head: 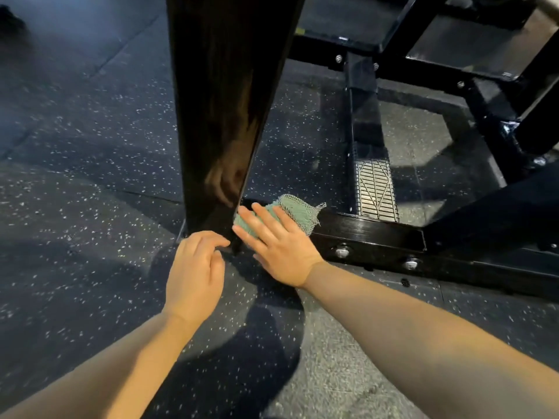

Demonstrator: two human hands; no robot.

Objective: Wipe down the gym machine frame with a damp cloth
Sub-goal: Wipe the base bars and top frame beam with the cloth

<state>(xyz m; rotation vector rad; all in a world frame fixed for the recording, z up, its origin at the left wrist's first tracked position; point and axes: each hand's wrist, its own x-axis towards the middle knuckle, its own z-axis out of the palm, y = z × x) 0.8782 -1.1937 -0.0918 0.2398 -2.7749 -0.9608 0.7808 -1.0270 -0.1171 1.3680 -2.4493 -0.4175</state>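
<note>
Right grip [278,246]: flat, pressing your cloth [290,214] on base rail [363,234].
Left grip [195,273]: loose, empty.
Remaining: likely the rail's far length.

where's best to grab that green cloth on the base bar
Pinch the raised, crumpled corner of the green cloth, coming from above on its right side: the right hand lies flat over its left part, and the base bar beneath blocks any scoop.
</note>
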